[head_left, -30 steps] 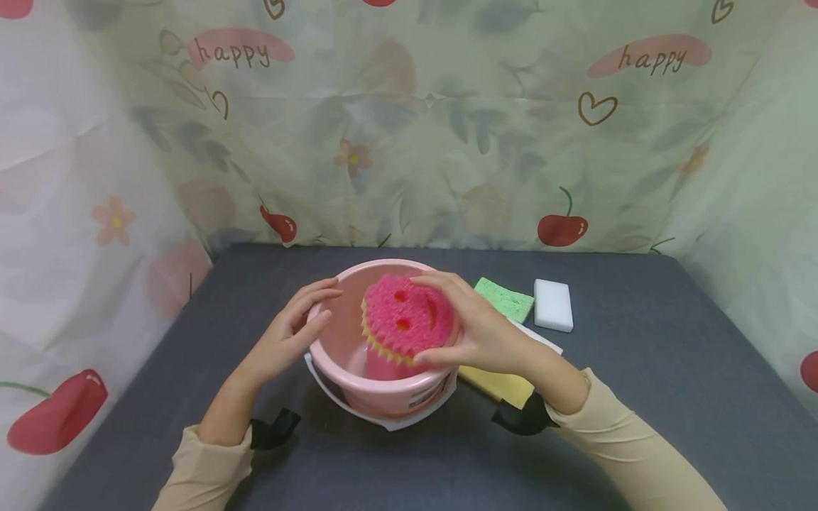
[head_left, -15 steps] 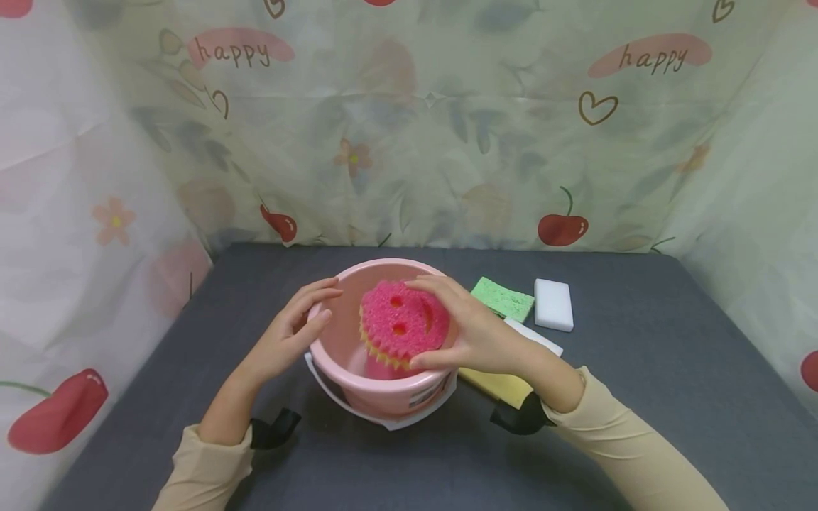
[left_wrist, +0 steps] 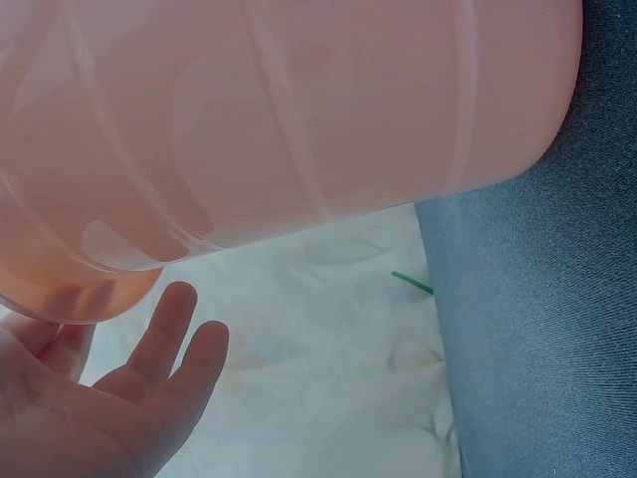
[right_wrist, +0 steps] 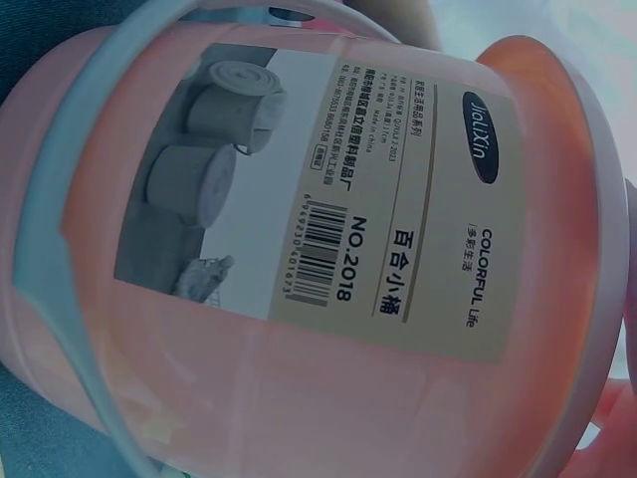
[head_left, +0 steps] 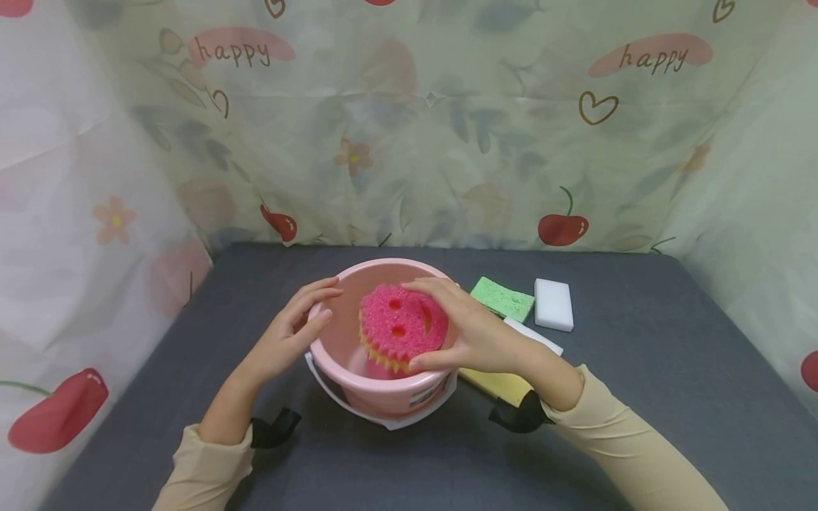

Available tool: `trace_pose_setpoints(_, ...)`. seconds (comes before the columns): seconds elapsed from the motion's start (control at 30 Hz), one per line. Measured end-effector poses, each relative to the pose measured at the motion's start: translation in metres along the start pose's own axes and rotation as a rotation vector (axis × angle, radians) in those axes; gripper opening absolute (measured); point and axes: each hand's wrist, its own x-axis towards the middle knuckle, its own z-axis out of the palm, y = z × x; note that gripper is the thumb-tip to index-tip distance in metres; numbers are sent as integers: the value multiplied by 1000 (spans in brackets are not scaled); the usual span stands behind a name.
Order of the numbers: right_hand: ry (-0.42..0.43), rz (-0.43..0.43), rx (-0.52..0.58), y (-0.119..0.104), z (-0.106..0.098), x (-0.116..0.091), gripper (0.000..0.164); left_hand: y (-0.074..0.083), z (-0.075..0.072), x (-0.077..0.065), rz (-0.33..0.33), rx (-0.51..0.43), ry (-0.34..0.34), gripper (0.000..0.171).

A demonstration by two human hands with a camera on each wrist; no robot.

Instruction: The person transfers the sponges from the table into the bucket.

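The pink smiley sponge (head_left: 402, 324) stands on edge in the mouth of the pink bucket (head_left: 339, 326), its face turned towards the person, its upper part above the rim and its lower, yellow-backed edge down inside the bucket. The right hand (head_left: 476, 330) grips it from the bucket's right side: fingers curl over the sponge's top edge and the thumb presses on its lower edge, so the sponge is pinched top to bottom. The sponge's flat face runs roughly upright, and the open bucket lies directly beneath it; the right hand is the one on it, while the left hand does not touch it.

The left hand (head_left: 290, 333) rests on the bucket's left rim, fingers only loosely bent and laid along the wall, thumb near the lip; the left wrist view shows the palm open beside the bucket's wall. The bucket sits on the grey worktop (head_left: 639, 397), with its white handle (head_left: 383, 422) folded down on the near side and a printed label (right_wrist: 328, 214) facing the right wrist.

To the right of the bucket lie a green sponge (head_left: 505, 298), a white sponge (head_left: 553, 304) beyond it, and a yellow sponge (head_left: 501, 385) partly hidden under the right wrist.
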Motion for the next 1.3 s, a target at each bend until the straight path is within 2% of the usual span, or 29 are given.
trace_pose_setpoints(0.4, -57, -6, -47, -1, -3, -1, 85, -1, 0, 1, 24, -12, 2, 36)
trace_pose_setpoints(0.57, -54, -14, -47, -1, -5, -3, 80, -1, 0, 0, 21, -8, -2, 36)
trace_pose_setpoints(0.93, 33, -66, -27, 4, -12, -10, 66, -1, 0, 0, -1, 14, -2, 37)
trace_pose_setpoints(1.3, 100, -50, -58, 16, -24, -24, 62, 0, 0, 0, 15, 5, 1, 36)
